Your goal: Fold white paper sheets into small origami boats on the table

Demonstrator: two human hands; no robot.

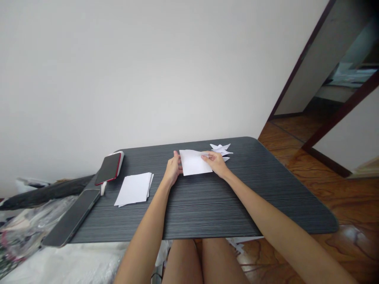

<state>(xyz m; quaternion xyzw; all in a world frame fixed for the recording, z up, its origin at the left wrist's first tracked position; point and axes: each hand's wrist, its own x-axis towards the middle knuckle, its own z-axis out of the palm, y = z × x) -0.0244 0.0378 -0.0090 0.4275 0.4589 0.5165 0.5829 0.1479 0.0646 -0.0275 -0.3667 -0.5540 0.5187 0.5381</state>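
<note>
a red-edged device (108,169) lies near a dark phone (72,217).

- You have soft, even light across the pale wall (142,75).
- Your upper right corner falls into dark shade.
- You get pale glare on the floor (328,201) at lower right.
- Your wide lens stretches the outer edges.
- You see the held sheet (194,163) bright, its detail soft.

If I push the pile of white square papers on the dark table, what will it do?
The loose stack of white square paper sheets would probably slide apart, since its edges sit unevenly and no binding shows. Each sheet is likely light and floppy because it looks thin. It probably won't roll or tip, lying flat on the dark streaked tabletop.
</note>
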